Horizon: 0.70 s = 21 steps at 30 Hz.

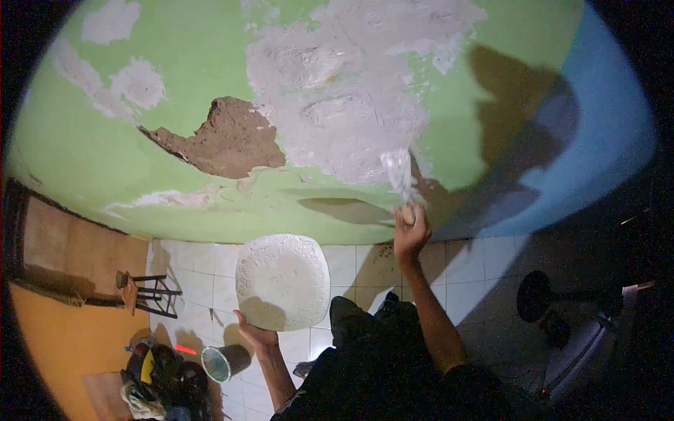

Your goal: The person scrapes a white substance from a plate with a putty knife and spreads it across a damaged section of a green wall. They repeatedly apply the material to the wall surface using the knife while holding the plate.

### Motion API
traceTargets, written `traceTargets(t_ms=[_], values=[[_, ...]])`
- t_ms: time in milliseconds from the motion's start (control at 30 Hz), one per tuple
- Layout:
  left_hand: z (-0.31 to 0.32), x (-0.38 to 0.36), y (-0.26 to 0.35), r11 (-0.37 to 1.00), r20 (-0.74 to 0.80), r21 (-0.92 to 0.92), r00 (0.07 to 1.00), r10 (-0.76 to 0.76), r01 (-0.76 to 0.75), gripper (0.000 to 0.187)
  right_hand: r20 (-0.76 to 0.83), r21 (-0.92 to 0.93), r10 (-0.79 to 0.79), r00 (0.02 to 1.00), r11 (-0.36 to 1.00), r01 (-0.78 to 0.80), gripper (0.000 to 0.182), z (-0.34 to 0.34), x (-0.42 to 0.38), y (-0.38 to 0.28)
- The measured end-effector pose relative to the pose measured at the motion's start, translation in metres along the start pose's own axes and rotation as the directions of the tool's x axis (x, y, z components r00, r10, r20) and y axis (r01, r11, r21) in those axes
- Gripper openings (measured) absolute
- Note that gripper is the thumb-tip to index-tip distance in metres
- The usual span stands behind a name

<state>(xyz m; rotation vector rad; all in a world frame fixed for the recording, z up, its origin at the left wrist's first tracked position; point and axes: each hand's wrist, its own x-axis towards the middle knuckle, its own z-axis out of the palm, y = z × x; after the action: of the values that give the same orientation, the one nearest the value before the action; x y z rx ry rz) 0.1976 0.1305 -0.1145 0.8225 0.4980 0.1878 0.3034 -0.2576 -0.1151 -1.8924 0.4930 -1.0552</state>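
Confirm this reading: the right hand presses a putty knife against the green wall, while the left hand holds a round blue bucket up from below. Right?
Not quite. In the head view the left hand holds a white, plaster-coated square board from below, not a blue bucket. The right hand does press the putty knife against the green wall.

Right hand (pixel 411 235): raised to the foot of the green plastered wall (pixel 189 63), fingers curled tight round a handle, blade end against the wall just above the knuckles. Right forearm bare, running straight down and slightly outward from the wall toward the body, elbow low.

Left hand (pixel 256 335): well below the wall, palm up, fingers closed on the lower edge of a flat white square board (pixel 282 281). Left forearm bare, bent in toward the torso. The 2 hands sit well apart.
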Motion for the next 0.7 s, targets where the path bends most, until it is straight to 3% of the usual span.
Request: traceTargets(t_ms=[67, 133, 167, 200, 267, 300, 367, 467, 500, 533, 600, 700], values=[[0.008, -0.007, -0.002, 1.000, -0.062, -0.014, 0.998, 0.004, -0.004, 0.055, 0.044, 0.012, 0.036, 0.998, 0.999, -0.036, 0.036, 0.001, -0.026, 0.009], [0.002, -0.006, -0.005, 1.000, -0.126, -0.016, 0.992, 0.004, -0.007, 0.054, 0.150, 0.150, 0.049, 0.987, 0.986, -0.072, 0.037, 0.009, -0.040, 0.008], [-0.011, -0.001, -0.008, 1.000, -0.100, -0.012, 0.995, 0.012, -0.013, 0.054, 0.099, 0.061, -0.243, 0.965, 0.969, 0.238, 0.040, 0.006, -0.019, -0.016], [-0.020, 0.001, -0.008, 1.000, -0.069, -0.005, 0.997, 0.018, -0.018, 0.053, 0.106, 0.061, -0.234, 0.966, 0.972, 0.228, 0.040, 0.003, 0.001, -0.042], [-0.015, -0.001, -0.007, 1.000, -0.095, -0.004, 0.995, 0.017, -0.018, 0.053, 0.268, 0.081, -0.400, 0.876, 0.916, 0.394, 0.042, 0.002, 0.041, -0.081], [-0.013, -0.001, -0.007, 1.000, -0.117, -0.007, 0.993, 0.019, -0.020, 0.053, 0.268, 0.081, -0.400, 0.876, 0.916, 0.393, 0.042, 0.007, 0.056, -0.085], [-0.015, -0.002, -0.006, 1.000, -0.114, 0.000, 0.993, 0.025, -0.026, 0.054, 0.133, 0.113, -0.555, 0.821, 0.831, 0.544, 0.042, 0.015, 0.074, -0.089], [-0.023, -0.003, -0.007, 1.000, -0.075, -0.014, 0.997, 0.014, -0.015, 0.055, 0.036, 0.039, -0.458, 0.888, 0.889, 0.456, 0.038, 0.011, 0.071, -0.061], [-0.026, -0.003, -0.009, 1.000, -0.042, -0.030, 0.999, 0.005, -0.006, 0.057, 0.059, 0.002, -0.344, 0.937, 0.939, 0.345, 0.035, 0.007, 0.062, -0.045], [-0.024, -0.006, -0.011, 0.999, -0.046, -0.034, 0.999, 0.002, -0.004, 0.057, 0.064, 0.000, -0.346, 0.936, 0.938, 0.347, 0.035, 0.005, 0.045, -0.025], [-0.015, -0.011, -0.014, 0.999, -0.125, 0.018, 0.991, 0.052, -0.051, 0.059, 0.047, -0.079, -0.174, 0.984, 0.981, 0.177, 0.033, -0.003, 0.015, 0.007], [-0.018, -0.006, -0.019, 0.999, -0.109, -0.040, 0.994, 0.009, -0.013, 0.059, 0.004, 0.005, -0.220, 0.975, 0.975, 0.220, 0.031, -0.011, 0.006, -0.007]])
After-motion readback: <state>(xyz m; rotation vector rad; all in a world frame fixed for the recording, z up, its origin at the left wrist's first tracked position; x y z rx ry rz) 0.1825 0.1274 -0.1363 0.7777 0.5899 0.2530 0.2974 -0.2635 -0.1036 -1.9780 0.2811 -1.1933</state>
